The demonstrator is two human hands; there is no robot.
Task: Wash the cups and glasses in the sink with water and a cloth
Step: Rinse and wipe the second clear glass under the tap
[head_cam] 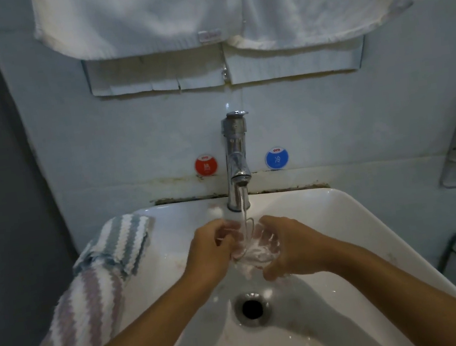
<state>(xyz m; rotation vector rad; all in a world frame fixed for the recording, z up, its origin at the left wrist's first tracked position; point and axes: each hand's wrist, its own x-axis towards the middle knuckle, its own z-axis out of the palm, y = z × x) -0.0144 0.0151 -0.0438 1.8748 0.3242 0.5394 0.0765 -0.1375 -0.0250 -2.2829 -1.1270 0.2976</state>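
Both forearms reach in over the white sink (358,213), meeting above the drain (252,308) so runoff falls straight into it. The right hand (287,248) cups a clear glass (253,247), fingers curled round its side, tilting it under the running faucet (235,157) to catch the stream. The left hand (211,248) grips its other side, probably steadying or rubbing it. A striped cloth (95,279) lies draped over the sink's left rim, within reach.
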